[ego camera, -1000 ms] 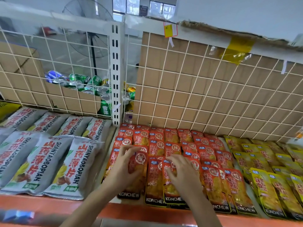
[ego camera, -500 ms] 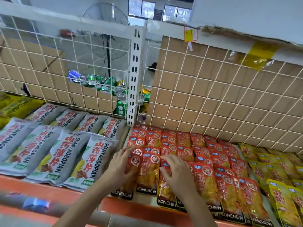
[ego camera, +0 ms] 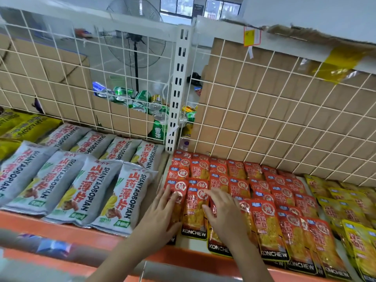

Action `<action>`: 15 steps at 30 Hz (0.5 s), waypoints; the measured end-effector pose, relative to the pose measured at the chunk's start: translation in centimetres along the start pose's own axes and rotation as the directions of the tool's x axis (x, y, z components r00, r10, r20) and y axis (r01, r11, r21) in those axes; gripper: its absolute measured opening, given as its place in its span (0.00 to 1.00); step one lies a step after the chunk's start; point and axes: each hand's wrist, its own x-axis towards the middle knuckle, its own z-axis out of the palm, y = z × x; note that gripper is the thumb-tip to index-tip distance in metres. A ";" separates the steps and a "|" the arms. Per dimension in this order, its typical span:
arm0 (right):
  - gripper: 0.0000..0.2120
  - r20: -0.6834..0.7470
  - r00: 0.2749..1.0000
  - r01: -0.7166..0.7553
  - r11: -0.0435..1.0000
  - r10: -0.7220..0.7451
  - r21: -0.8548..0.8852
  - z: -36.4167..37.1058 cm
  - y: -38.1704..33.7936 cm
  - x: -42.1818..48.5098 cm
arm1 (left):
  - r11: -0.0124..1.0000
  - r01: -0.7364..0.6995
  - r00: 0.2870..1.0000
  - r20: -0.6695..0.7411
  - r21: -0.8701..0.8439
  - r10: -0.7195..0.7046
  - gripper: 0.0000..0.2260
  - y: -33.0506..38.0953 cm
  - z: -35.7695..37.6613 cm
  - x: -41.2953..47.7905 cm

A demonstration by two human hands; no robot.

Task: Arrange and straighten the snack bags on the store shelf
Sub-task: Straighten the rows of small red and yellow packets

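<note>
Both forearms come up from the bottom edge and reach forward over the orange lip of the shelf [ego camera: 189, 256]. They angle in toward each other, so the two hands end up near one another without touching.

The left hand [ego camera: 160, 216] lies palm down with its fingers straight and slightly spread. It presses flat on the front-left red bag [ego camera: 179, 192], at the left end of the red snack bags [ego camera: 240, 180].

The right hand [ego camera: 225, 216] is also palm down. Its fingers are loose and only a little bent, and they rest on the overlapping red bags just to the right. Its thumb touches the right edge of the second red bag [ego camera: 193, 216], which shows between the two hands. As far as I can make out, neither hand has closed around anything.

The red bags lie in overlapping rows from the front lip back to the wire grid [ego camera: 264, 110]. Gray bags [ego camera: 81, 190] sit on the left and yellow bags [ego camera: 345, 210] on the right. Drink cans [ego camera: 140, 98] are piled behind the grid.
</note>
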 end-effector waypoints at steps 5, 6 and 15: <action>0.22 -0.008 1.000 -0.028 1.000 0.028 -0.006 0.3 -0.4 -0.2 | 0.999 -0.030 0.999 -0.015 0.017 0.030 0.40 0.2 0.5 -0.4; 0.22 -0.006 0.999 -0.032 0.999 0.032 -0.003 0.2 -0.5 -0.2 | 1.000 -0.023 1.000 -0.013 0.008 0.023 0.40 0.2 0.5 -0.4; 0.34 0.092 0.994 0.055 0.998 -0.058 0.040 0.9 -2.3 1.1 | 0.998 0.040 0.999 0.009 0.053 -0.040 0.26 0.6 0.4 -1.2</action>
